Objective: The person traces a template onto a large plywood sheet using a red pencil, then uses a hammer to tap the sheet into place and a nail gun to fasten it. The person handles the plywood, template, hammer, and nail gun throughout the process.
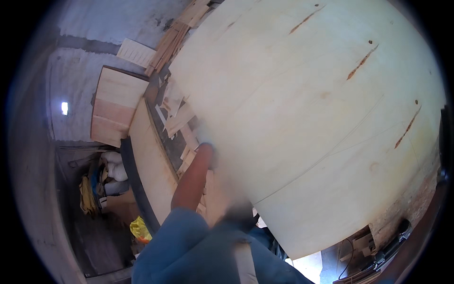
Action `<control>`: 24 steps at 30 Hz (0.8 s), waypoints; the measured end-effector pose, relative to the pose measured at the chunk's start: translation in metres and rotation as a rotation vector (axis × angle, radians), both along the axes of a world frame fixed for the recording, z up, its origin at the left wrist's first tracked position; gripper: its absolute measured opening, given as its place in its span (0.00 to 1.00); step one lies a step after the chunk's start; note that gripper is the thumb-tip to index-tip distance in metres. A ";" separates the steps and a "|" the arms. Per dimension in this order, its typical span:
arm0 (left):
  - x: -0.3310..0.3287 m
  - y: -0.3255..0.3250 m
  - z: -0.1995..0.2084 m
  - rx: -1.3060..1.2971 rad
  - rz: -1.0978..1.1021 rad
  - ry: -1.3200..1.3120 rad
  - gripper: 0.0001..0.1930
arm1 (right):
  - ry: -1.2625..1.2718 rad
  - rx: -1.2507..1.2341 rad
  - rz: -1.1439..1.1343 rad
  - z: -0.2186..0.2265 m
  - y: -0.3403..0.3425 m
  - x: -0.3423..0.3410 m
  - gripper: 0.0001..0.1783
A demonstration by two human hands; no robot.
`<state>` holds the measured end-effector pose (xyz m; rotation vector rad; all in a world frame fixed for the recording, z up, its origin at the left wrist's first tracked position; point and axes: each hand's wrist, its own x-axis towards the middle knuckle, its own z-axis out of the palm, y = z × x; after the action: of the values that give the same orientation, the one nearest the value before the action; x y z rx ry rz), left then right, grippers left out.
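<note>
A large pale plywood sheet (302, 118), with dark brown split knots and thin pencil-like lines, takes up most of the head view. From the lower edge my left arm in a grey-blue sleeve reaches up to the sheet's left edge. There my left hand (206, 148) grips the sheet; its fingers are blurred and mostly hidden at the edge. Along the right rim runs my right forearm (423, 232), ending close to the sheet's right side. A dark shape (444, 142) lies at its end, and my right fingers cannot be made out.
Wood offcuts (177, 116) lie beside the sheet's left edge. Further left stand a long board (149, 142) and a leaning wooden panel (116, 106) by the wall. A yellow bag (140, 229) is on the lower left. A black tool (390, 246) with a cable lies lower right.
</note>
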<state>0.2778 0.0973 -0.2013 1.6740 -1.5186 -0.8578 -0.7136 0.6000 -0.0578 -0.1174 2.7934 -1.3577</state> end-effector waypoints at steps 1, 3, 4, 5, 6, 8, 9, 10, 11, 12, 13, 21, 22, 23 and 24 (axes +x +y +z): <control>0.014 0.000 -0.017 -0.050 -0.022 0.021 0.31 | -0.018 -0.079 -0.004 0.015 0.002 0.015 0.27; 0.009 -0.011 -0.037 -0.070 -0.025 -0.032 0.31 | -0.043 -0.233 -0.041 0.051 0.020 0.053 0.25; -0.011 -0.023 -0.048 -0.043 -0.006 -0.098 0.30 | -0.035 -0.304 -0.062 0.078 0.033 0.079 0.24; -0.002 -0.017 -0.040 -0.019 0.046 -0.198 0.30 | -0.077 -0.374 -0.052 0.091 0.033 0.106 0.23; -0.004 -0.016 -0.049 0.014 0.083 -0.276 0.29 | -0.098 -0.429 -0.056 0.108 0.037 0.131 0.22; 0.020 -0.011 -0.031 0.047 0.119 -0.439 0.27 | -0.207 -0.516 -0.033 0.126 0.034 0.184 0.21; 0.022 -0.001 -0.025 0.068 0.112 -0.482 0.26 | -0.244 -0.534 -0.009 0.139 0.029 0.211 0.20; 0.027 0.011 -0.018 0.116 0.155 -0.354 0.26 | -0.297 -0.537 0.029 0.149 0.020 0.237 0.19; -0.046 -0.002 -0.010 0.212 0.123 -0.016 0.25 | -0.279 -0.512 0.016 0.168 0.026 0.267 0.19; -0.079 0.017 0.010 0.328 0.204 0.356 0.25 | -0.284 -0.469 0.068 0.185 0.012 0.297 0.19; -0.095 0.026 0.044 0.359 0.241 0.521 0.24 | -0.320 -0.441 0.143 0.190 0.002 0.318 0.17; -0.052 -0.069 0.151 0.360 -0.059 -0.149 0.36 | -0.568 -0.030 0.271 0.168 -0.160 0.537 0.05; -0.040 -0.108 0.159 0.294 -0.014 -0.160 0.40 | -0.598 -0.007 0.287 0.163 -0.177 0.564 0.05; -0.028 -0.152 0.165 0.235 0.023 -0.173 0.45 | -0.631 0.003 0.263 0.167 -0.203 0.594 0.06; -0.011 -0.195 0.169 0.181 0.066 -0.187 0.49 | -0.667 0.019 0.243 0.172 -0.230 0.621 0.06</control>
<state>0.2666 -0.0981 -0.0328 1.9728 -1.5362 -0.8441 -0.0929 0.3703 0.1145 0.0011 2.1549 -1.0599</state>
